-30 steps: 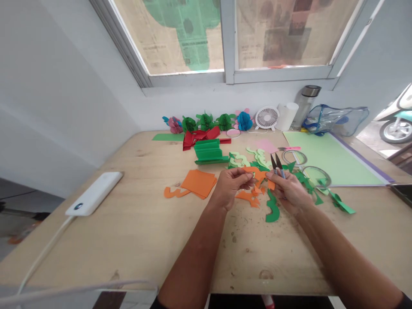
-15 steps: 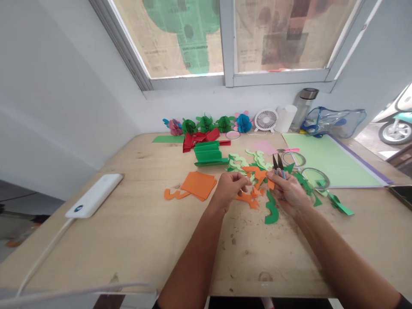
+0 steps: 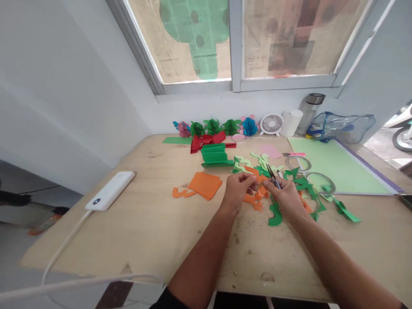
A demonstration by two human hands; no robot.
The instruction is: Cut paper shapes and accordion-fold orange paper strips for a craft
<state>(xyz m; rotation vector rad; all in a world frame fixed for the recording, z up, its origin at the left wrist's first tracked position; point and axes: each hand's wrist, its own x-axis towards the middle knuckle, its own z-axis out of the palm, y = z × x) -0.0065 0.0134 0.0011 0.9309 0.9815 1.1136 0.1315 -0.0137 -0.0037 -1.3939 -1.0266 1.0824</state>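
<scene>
My left hand (image 3: 237, 191) is closed in a pinch at the edge of an orange paper piece (image 3: 252, 171). Close beside it, my right hand (image 3: 288, 198) holds a small pair of scissors (image 3: 273, 175), blades pointing up and away from me. The right fingertips also reach the orange paper. Below both hands lie orange paper scraps (image 3: 255, 201) and a curved green paper strip (image 3: 275, 215). Left of my left hand rests a stack of orange paper squares (image 3: 204, 184) next to a wavy orange offcut (image 3: 182, 193).
Behind the hands are folded green paper (image 3: 214, 154), red paper pieces (image 3: 206, 140) and several honeycomb paper figures (image 3: 212, 126). Tape rolls (image 3: 320, 182) and a light green sheet (image 3: 347, 167) lie right, near a small fan (image 3: 271, 124). A white power bank (image 3: 111, 191) sits left.
The view has shifted, moving the scene rightward. The hands have come closer together, and the scissor blades look closer together. Orange scraps now show right of my right hand.
</scene>
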